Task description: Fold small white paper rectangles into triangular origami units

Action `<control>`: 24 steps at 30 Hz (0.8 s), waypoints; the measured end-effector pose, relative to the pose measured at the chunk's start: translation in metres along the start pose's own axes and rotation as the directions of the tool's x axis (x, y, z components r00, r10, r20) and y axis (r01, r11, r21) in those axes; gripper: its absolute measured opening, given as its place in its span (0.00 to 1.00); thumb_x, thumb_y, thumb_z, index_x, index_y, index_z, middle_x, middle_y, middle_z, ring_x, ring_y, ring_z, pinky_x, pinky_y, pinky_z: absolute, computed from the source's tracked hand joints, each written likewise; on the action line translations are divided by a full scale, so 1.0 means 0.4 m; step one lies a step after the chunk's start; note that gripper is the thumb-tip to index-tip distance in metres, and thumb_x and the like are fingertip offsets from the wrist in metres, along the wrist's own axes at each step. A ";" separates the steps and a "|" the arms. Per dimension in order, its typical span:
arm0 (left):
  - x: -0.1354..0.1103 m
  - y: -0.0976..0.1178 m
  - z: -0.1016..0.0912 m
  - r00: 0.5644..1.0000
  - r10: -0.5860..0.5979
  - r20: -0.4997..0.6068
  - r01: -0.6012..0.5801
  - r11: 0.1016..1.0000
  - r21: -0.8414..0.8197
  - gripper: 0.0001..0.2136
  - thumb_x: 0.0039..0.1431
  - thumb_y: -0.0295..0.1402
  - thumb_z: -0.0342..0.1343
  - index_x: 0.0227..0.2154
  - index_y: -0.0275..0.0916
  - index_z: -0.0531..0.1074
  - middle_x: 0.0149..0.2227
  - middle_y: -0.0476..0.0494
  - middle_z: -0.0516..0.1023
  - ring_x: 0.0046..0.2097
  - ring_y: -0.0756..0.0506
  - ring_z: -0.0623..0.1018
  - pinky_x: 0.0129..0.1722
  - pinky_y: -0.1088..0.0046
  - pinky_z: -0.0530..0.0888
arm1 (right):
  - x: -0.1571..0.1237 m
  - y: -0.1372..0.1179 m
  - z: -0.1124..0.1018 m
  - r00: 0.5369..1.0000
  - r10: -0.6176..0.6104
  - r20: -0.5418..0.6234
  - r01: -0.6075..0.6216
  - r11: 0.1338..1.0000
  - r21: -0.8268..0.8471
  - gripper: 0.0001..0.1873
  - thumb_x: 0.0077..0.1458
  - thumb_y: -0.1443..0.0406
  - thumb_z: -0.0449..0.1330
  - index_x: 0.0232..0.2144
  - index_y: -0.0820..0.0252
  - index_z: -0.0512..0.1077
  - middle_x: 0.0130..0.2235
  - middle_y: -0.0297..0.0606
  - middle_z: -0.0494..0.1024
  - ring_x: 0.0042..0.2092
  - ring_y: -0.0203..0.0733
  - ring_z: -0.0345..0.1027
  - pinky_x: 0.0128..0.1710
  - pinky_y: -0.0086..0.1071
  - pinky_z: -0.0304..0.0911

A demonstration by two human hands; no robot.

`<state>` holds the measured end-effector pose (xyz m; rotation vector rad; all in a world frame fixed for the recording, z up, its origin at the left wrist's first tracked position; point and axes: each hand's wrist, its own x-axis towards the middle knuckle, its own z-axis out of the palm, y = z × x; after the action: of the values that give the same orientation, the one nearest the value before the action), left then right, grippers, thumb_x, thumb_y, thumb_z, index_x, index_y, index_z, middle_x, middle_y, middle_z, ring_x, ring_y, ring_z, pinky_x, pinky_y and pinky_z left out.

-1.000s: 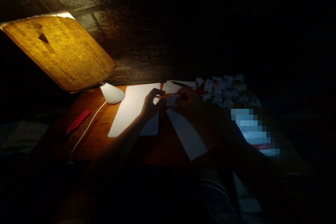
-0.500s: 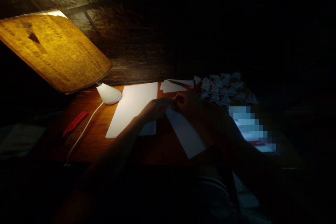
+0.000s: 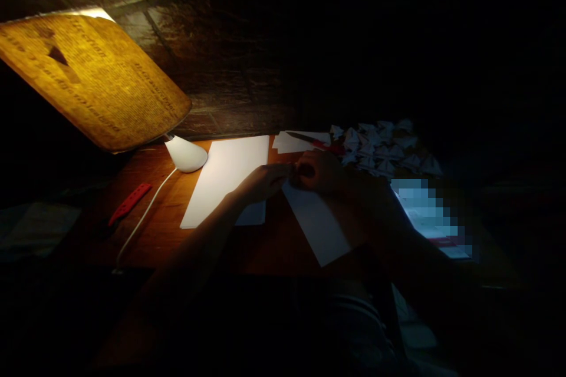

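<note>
My left hand and my right hand meet above the table, fingers bent and pressed close together. Both look closed in a pinch, but shadow hides what, if anything, is between the fingertips. Just below them lies a narrow white paper sheet, its far end under the hands. A stack of white paper rests left of it, partly under my left forearm. Behind my right hand are small white paper pieces and a knife-like tool with a red handle, partly hidden.
Several folded paper shapes are heaped at the back right. A lit screen, blurred out, lies right of my right forearm. On the left stand a lamp base with a paper shade, a white cord and a red object.
The view has shifted slightly, so most table items appear a little farther right. My hands stay together at the sheet's far end, with only small finger movement.
</note>
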<state>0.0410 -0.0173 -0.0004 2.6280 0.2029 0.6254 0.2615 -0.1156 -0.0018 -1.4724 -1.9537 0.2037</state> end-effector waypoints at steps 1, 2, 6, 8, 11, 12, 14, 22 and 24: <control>0.001 0.000 -0.001 1.000 -0.003 0.006 0.003 1.000 0.014 0.13 0.66 0.27 0.56 0.49 0.41 0.82 0.55 0.38 0.84 0.56 0.40 0.84 0.57 0.58 0.82 | 0.000 0.001 -0.001 1.000 -0.008 0.004 0.008 1.000 -0.006 0.07 0.52 0.61 0.69 0.32 0.57 0.78 0.37 0.39 0.80 0.40 0.45 0.71 0.42 0.37 0.59; 0.002 -0.001 -0.001 1.000 -0.005 0.010 0.004 1.000 0.029 0.13 0.66 0.26 0.56 0.49 0.42 0.82 0.55 0.38 0.84 0.56 0.40 0.84 0.58 0.57 0.81 | 0.001 0.003 -0.002 1.000 -0.013 0.005 0.013 1.000 -0.013 0.07 0.53 0.60 0.69 0.32 0.57 0.78 0.36 0.39 0.80 0.40 0.45 0.71 0.43 0.37 0.59; 0.008 -0.007 0.001 1.000 -0.001 -0.003 0.001 0.997 0.080 0.15 0.64 0.24 0.56 0.48 0.44 0.82 0.53 0.42 0.86 0.57 0.40 0.83 0.65 0.47 0.75 | 0.002 0.006 -0.004 1.000 -0.025 0.001 0.025 0.999 -0.024 0.07 0.54 0.60 0.69 0.33 0.57 0.79 0.37 0.40 0.80 0.41 0.46 0.70 0.44 0.38 0.59; 0.011 -0.010 0.002 1.000 -0.006 -0.014 0.007 0.994 0.107 0.16 0.62 0.23 0.57 0.47 0.45 0.82 0.51 0.44 0.86 0.57 0.40 0.83 0.68 0.44 0.71 | 0.002 0.005 -0.005 1.000 -0.030 -0.002 0.030 0.999 -0.033 0.09 0.54 0.58 0.69 0.33 0.57 0.79 0.38 0.40 0.81 0.41 0.47 0.70 0.44 0.39 0.59; 0.010 -0.014 0.001 1.000 -0.009 -0.027 0.013 0.988 0.155 0.15 0.61 0.23 0.58 0.45 0.45 0.82 0.50 0.45 0.87 0.57 0.39 0.83 0.68 0.43 0.70 | 0.003 0.002 -0.005 0.999 -0.032 0.006 0.032 0.998 -0.046 0.08 0.54 0.60 0.69 0.34 0.58 0.79 0.39 0.41 0.82 0.42 0.48 0.71 0.46 0.40 0.59; 0.009 -0.014 0.000 0.999 -0.004 -0.036 0.010 0.986 0.165 0.14 0.61 0.23 0.58 0.45 0.44 0.83 0.49 0.44 0.87 0.57 0.39 0.83 0.68 0.43 0.71 | 0.003 0.000 -0.005 0.999 -0.032 0.010 0.032 0.998 -0.045 0.07 0.54 0.61 0.68 0.34 0.58 0.79 0.39 0.41 0.82 0.42 0.48 0.71 0.45 0.40 0.59; 0.006 -0.015 -0.001 0.998 0.009 -0.068 0.003 0.985 0.174 0.13 0.62 0.24 0.58 0.45 0.43 0.83 0.49 0.43 0.87 0.55 0.39 0.84 0.66 0.46 0.74 | 0.003 -0.003 -0.007 1.000 -0.025 0.014 0.026 0.999 -0.033 0.06 0.53 0.63 0.68 0.34 0.58 0.80 0.40 0.41 0.82 0.42 0.48 0.72 0.44 0.39 0.59; -0.004 -0.004 -0.005 0.997 -0.004 -0.082 0.012 0.995 0.096 0.11 0.66 0.26 0.55 0.41 0.39 0.83 0.45 0.41 0.87 0.47 0.45 0.86 0.49 0.66 0.83 | 0.004 -0.004 -0.013 0.999 0.034 0.023 -0.034 0.999 0.012 0.09 0.57 0.60 0.65 0.34 0.59 0.81 0.39 0.42 0.83 0.40 0.45 0.71 0.42 0.37 0.59; -0.003 -0.003 -0.006 0.998 0.004 -0.069 0.002 0.996 0.091 0.11 0.65 0.25 0.55 0.40 0.39 0.84 0.45 0.41 0.87 0.47 0.45 0.86 0.49 0.67 0.83 | 0.004 0.000 -0.011 0.999 0.045 0.023 -0.046 0.999 0.023 0.09 0.56 0.60 0.65 0.35 0.60 0.81 0.39 0.43 0.83 0.40 0.45 0.71 0.42 0.37 0.59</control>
<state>0.0387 -0.0155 0.0005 2.6961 0.2572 0.7242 0.2640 -0.1152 0.0023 -1.5064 -1.9305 0.2637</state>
